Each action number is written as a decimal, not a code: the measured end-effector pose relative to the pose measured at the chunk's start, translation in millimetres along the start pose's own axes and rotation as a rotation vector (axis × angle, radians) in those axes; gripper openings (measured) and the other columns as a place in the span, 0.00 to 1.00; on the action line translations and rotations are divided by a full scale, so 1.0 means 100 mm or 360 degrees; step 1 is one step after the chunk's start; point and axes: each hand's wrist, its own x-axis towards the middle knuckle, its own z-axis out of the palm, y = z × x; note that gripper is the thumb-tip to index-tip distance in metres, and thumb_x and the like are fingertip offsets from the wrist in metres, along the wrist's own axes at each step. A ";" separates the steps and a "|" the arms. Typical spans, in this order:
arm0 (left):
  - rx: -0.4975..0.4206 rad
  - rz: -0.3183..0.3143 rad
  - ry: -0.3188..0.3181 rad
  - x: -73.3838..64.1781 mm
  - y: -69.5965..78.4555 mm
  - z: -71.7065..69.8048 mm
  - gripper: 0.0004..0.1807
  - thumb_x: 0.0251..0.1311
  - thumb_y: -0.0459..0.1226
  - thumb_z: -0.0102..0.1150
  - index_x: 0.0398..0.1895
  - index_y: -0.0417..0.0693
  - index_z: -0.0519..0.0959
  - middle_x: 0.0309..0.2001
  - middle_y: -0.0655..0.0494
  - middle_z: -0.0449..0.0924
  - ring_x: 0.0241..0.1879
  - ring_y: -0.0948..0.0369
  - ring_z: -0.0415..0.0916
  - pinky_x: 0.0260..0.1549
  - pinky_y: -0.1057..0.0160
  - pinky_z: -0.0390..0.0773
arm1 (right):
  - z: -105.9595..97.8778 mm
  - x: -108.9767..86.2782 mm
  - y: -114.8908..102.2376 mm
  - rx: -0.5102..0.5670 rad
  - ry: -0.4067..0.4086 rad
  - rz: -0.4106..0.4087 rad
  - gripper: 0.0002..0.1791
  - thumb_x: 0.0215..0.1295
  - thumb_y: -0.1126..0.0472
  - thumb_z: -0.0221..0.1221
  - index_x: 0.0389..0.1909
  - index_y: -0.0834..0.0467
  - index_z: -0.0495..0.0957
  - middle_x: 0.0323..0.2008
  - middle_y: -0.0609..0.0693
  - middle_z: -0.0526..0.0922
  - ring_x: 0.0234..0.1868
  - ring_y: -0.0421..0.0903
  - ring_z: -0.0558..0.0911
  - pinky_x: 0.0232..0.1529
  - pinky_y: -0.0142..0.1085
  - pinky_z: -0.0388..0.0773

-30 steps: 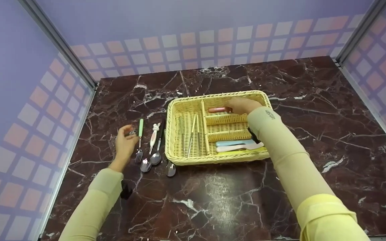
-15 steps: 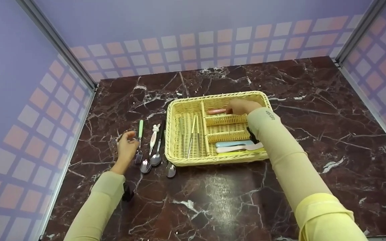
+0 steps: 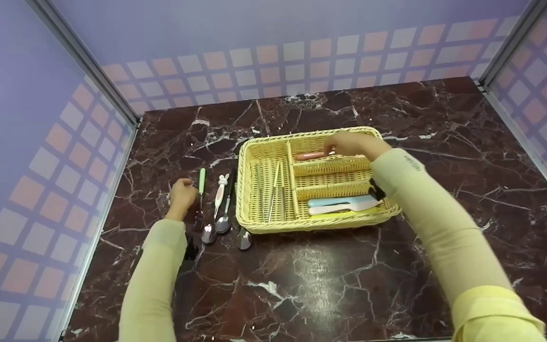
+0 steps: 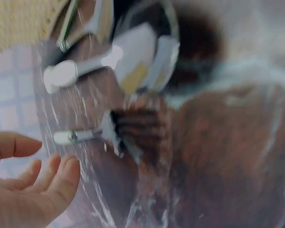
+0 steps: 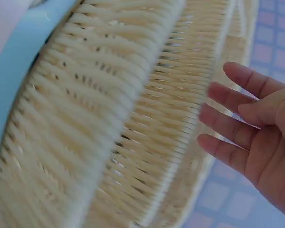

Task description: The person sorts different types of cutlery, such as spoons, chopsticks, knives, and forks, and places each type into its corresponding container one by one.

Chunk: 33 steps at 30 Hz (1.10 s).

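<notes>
My right hand (image 3: 347, 144) is over the back compartment of the yellow wicker basket (image 3: 266, 229). In the right wrist view its fingers are extended, with nothing between them. A pink handle (image 3: 310, 156) lies in that compartment, just left of the fingertips; its other end is hidden. On the left, my left hand (image 3: 183, 195) hovers beside a fork (image 4: 109, 130) with a green handle (image 3: 202, 180). The left wrist view shows its fingers loosely bent and apart from the fork. Right of the fork lie a rabbit-topped spoon (image 3: 220, 192) and a black-handled spoon (image 3: 223, 224).
Metal chopsticks (image 3: 273, 194) lie in the basket's long left compartment. A blue handle (image 3: 333, 201) and a white one (image 3: 329, 209) share the front compartment. Another spoon (image 3: 244, 239) pokes out by the basket's front left corner. Tiled panels surround the marble table (image 3: 273, 289).
My right hand has drawn back slightly from the pink handle, its forearm swinging right. The handle stays in the back compartment. My left hand has turned and moved slightly closer to the fork.
</notes>
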 end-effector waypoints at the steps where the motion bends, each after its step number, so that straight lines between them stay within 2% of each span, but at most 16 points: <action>1: 0.0070 0.0025 0.0002 0.03 0.01 0.01 0.26 0.53 0.29 0.42 0.58 0.31 0.65 0.54 0.35 0.70 0.55 0.45 0.67 0.55 0.51 0.66 | -0.02 -0.06 -0.03 -0.0018 0.0042 -0.0037 0.18 0.54 0.78 0.44 0.42 0.66 0.78 0.43 0.63 0.79 0.48 0.59 0.76 0.53 0.50 0.70; 5: 0.0264 0.0121 0.0036 0.13 0.05 0.09 0.25 0.54 0.31 0.45 0.57 0.29 0.65 0.53 0.32 0.70 0.53 0.41 0.69 0.52 0.47 0.68 | -0.02 -0.37 -0.20 -0.0075 0.0144 -0.0199 0.15 0.59 0.75 0.46 0.43 0.65 0.78 0.42 0.61 0.81 0.45 0.57 0.78 0.49 0.48 0.74; 10: 0.0370 0.0178 0.0092 0.24 0.07 0.23 0.20 0.56 0.33 0.49 0.49 0.26 0.69 0.48 0.29 0.73 0.49 0.38 0.71 0.47 0.45 0.71 | 0.21 -0.81 -0.38 -0.0163 0.0066 -0.0488 0.12 0.62 0.70 0.50 0.43 0.65 0.77 0.42 0.59 0.81 0.44 0.54 0.80 0.48 0.45 0.75; 13: 0.0424 0.0156 0.0157 0.31 0.09 0.29 0.15 0.56 0.32 0.50 0.42 0.27 0.73 0.44 0.29 0.75 0.45 0.37 0.73 0.43 0.43 0.72 | 0.34 -0.99 -0.42 -0.0217 0.0034 -0.0627 0.11 0.61 0.69 0.51 0.42 0.64 0.78 0.40 0.57 0.82 0.42 0.52 0.81 0.46 0.44 0.76; 17: 0.0466 0.0091 0.0210 0.38 0.17 0.31 0.12 0.56 0.30 0.47 0.38 0.28 0.76 0.45 0.29 0.76 0.45 0.37 0.74 0.44 0.43 0.72 | 0.35 -1.09 -0.47 -0.0254 0.0058 -0.0642 0.10 0.62 0.68 0.51 0.42 0.63 0.78 0.40 0.55 0.82 0.42 0.51 0.81 0.45 0.44 0.76; 19: 0.0497 0.0079 0.0192 0.40 0.20 0.32 0.13 0.57 0.29 0.45 0.39 0.27 0.76 0.46 0.29 0.75 0.46 0.37 0.73 0.46 0.43 0.72 | 0.31 -1.10 -0.51 -0.0278 0.0080 -0.0640 0.10 0.62 0.68 0.51 0.42 0.63 0.78 0.40 0.55 0.82 0.42 0.52 0.81 0.45 0.44 0.76; 20: 0.0514 0.0075 0.0174 0.30 0.29 0.28 0.13 0.56 0.28 0.44 0.40 0.26 0.75 0.47 0.29 0.74 0.47 0.37 0.73 0.46 0.44 0.72 | 0.29 -1.10 -0.52 -0.0287 0.0093 -0.0642 0.10 0.62 0.68 0.51 0.42 0.63 0.78 0.40 0.56 0.82 0.42 0.52 0.81 0.45 0.44 0.76; 21: 0.0536 0.0065 0.0151 0.28 0.32 0.27 0.14 0.57 0.27 0.43 0.41 0.26 0.75 0.48 0.29 0.74 0.48 0.37 0.72 0.48 0.44 0.72 | 0.28 -1.10 -0.53 -0.0295 0.0101 -0.0648 0.10 0.62 0.68 0.51 0.42 0.64 0.78 0.40 0.56 0.82 0.42 0.52 0.81 0.45 0.44 0.76; 23: 0.0571 0.0053 0.0133 0.31 0.31 0.29 0.15 0.56 0.27 0.42 0.43 0.26 0.75 0.49 0.30 0.74 0.49 0.38 0.72 0.49 0.45 0.71 | 0.27 -1.10 -0.56 -0.0312 0.0119 -0.0661 0.10 0.62 0.68 0.51 0.41 0.63 0.78 0.40 0.56 0.83 0.41 0.52 0.81 0.45 0.43 0.77; 25: 0.0581 0.0064 0.0114 0.40 0.21 0.33 0.16 0.56 0.27 0.43 0.44 0.29 0.76 0.48 0.31 0.75 0.49 0.39 0.73 0.48 0.45 0.72 | 0.27 -1.11 -0.58 -0.0322 0.0122 -0.0658 0.10 0.62 0.68 0.51 0.41 0.63 0.78 0.40 0.55 0.83 0.41 0.52 0.81 0.45 0.43 0.77; 26: 0.0593 0.0080 0.0136 0.56 0.09 0.39 0.16 0.55 0.28 0.44 0.43 0.30 0.77 0.47 0.32 0.76 0.47 0.39 0.73 0.46 0.45 0.73 | 0.27 -1.11 -0.58 -0.0323 0.0123 -0.0663 0.10 0.62 0.68 0.51 0.41 0.63 0.78 0.39 0.55 0.83 0.40 0.51 0.81 0.44 0.43 0.77; 27: 0.0609 0.0090 0.0155 0.83 -0.13 0.51 0.16 0.53 0.30 0.46 0.43 0.32 0.78 0.46 0.33 0.76 0.46 0.39 0.74 0.44 0.44 0.74 | 0.28 -1.11 -0.58 -0.0325 0.0120 -0.0661 0.10 0.62 0.68 0.51 0.41 0.63 0.79 0.39 0.55 0.83 0.40 0.51 0.81 0.44 0.43 0.77; 29: 0.0636 0.0090 0.0135 1.19 -0.42 0.63 0.18 0.50 0.32 0.49 0.44 0.35 0.78 0.46 0.33 0.76 0.46 0.39 0.73 0.42 0.44 0.74 | 0.28 -1.12 -0.58 -0.0322 0.0118 -0.0658 0.10 0.62 0.68 0.51 0.41 0.62 0.78 0.39 0.55 0.83 0.40 0.51 0.81 0.43 0.43 0.77; 30: 0.0651 0.0081 0.0105 1.31 -0.53 0.67 0.19 0.51 0.34 0.50 0.47 0.35 0.77 0.47 0.33 0.75 0.47 0.39 0.73 0.42 0.43 0.74 | 0.29 -1.12 -0.57 -0.0321 0.0117 -0.0652 0.10 0.62 0.68 0.51 0.41 0.62 0.78 0.40 0.55 0.83 0.40 0.51 0.81 0.43 0.43 0.77; 32: 0.0675 0.0036 0.0060 1.52 -0.69 0.73 0.22 0.49 0.35 0.52 0.49 0.35 0.75 0.49 0.31 0.73 0.48 0.37 0.71 0.42 0.43 0.74 | 0.29 -1.12 -0.55 -0.0314 0.0113 -0.0647 0.10 0.62 0.68 0.52 0.41 0.62 0.78 0.39 0.54 0.83 0.40 0.51 0.81 0.43 0.43 0.77; 33: 0.0668 -0.0016 -0.0021 1.51 -0.68 0.70 0.24 0.51 0.36 0.52 0.53 0.36 0.72 0.52 0.31 0.71 0.51 0.37 0.69 0.45 0.43 0.72 | 0.29 -1.12 -0.55 -0.0306 0.0111 -0.0641 0.10 0.62 0.68 0.52 0.41 0.62 0.78 0.39 0.54 0.83 0.40 0.51 0.81 0.44 0.43 0.77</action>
